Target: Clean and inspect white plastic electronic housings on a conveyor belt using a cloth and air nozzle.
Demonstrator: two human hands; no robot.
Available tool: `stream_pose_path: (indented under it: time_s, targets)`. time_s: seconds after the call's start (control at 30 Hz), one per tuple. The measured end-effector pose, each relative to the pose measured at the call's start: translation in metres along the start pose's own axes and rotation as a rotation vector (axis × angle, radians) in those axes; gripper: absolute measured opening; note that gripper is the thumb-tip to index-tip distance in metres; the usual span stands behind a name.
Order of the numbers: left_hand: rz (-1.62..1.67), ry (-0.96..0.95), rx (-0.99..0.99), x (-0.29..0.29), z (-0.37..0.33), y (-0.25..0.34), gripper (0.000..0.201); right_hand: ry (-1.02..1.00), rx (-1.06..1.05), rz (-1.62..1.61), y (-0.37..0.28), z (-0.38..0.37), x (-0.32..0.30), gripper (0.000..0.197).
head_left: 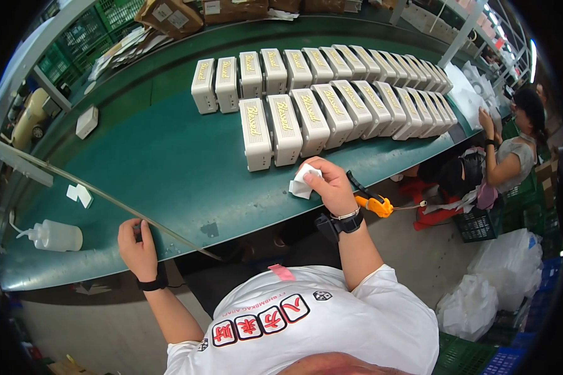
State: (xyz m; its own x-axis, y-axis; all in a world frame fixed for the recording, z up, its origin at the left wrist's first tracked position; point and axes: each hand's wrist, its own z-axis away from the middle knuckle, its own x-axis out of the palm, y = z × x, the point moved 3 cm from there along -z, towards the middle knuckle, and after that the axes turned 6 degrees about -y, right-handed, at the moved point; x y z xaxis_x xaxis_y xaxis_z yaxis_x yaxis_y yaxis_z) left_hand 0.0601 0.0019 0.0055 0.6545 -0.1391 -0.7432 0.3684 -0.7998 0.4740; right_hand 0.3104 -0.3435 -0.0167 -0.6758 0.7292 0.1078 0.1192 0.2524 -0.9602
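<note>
2 hands (137,247) (328,181) – right grips 1 white cloth (303,181); 2 box rows (331,103).

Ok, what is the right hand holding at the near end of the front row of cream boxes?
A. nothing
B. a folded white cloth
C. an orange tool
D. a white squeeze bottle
B: the right hand pinches a folded white cloth just in front of the nearest cream box, while the orange tool lies apart by the wrist.
</note>
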Motion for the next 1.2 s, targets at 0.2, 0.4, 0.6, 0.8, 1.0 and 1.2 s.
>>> stream_pose_path:
  time_s: [0.2,0.4,0.6,0.8,1.0,1.2]
  targets:
    - [-0.031,0.038,-0.021,-0.007,0.002,-0.002,0.009,-0.025,-0.049,0.007,0.007,-0.004,0.002,0.012]
    - [-0.075,0.047,0.007,-0.001,-0.005,-0.004,0.008,-0.017,-0.046,0.024,0.007,0.0,-0.001,0.01]
    - [-0.1,-0.032,0.088,-0.007,-0.004,0.0,0.013,-0.021,-0.055,0.04,0.003,0.0,0.005,0.01]
    - [-0.081,-0.29,0.135,-0.034,-0.027,0.029,0.027,-0.02,-0.011,0.065,0.0,-0.003,0.004,0.011]
    - [-0.274,-0.734,0.051,-0.033,-0.135,0.005,0.048,0.004,0.0,0.095,0.0,-0.005,0.003,0.01]
    - [-0.06,-0.652,-0.231,0.021,-0.28,-0.111,0.079,0.017,0.0,0.202,-0.003,-0.008,0.012,0.008]
